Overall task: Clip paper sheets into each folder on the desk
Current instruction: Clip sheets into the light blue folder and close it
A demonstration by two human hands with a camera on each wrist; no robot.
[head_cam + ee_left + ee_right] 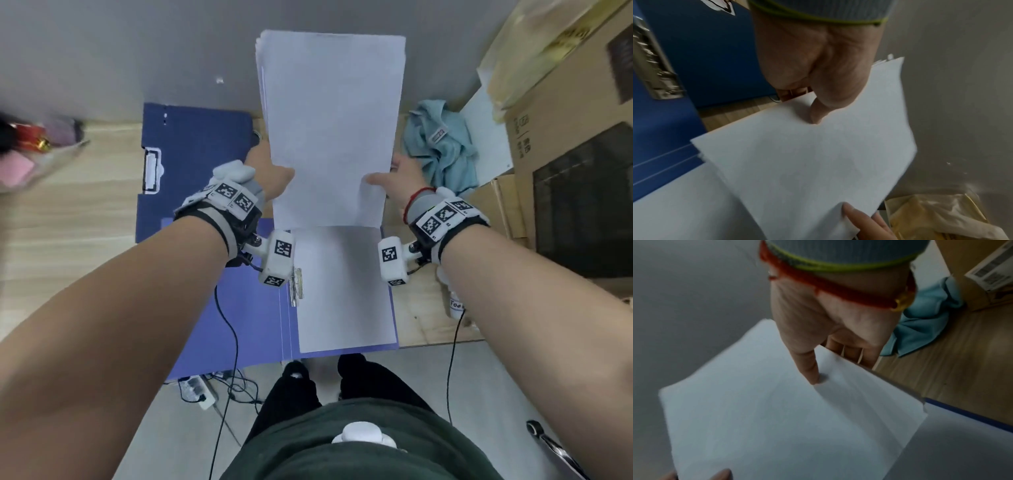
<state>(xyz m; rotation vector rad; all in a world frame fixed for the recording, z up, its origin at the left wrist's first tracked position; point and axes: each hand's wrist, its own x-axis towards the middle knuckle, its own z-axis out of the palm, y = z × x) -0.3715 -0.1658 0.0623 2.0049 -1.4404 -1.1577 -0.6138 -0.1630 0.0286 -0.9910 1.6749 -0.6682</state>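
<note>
I hold a stack of white paper sheets upright above the desk, its lower edge over an open blue folder. My left hand pinches the stack's left edge, thumb on the front. On the stack's right edge my right hand grips, thumb in front and fingers behind. Paper lies in the open folder beside its metal clip. A second, darker blue folder with a clip lies on the desk to the left.
A crumpled light-blue cloth sits on the wooden desk to the right. Cardboard boxes stand along the right side. Blurred red and pink items lie at the far left. Cables and a power strip are on the floor.
</note>
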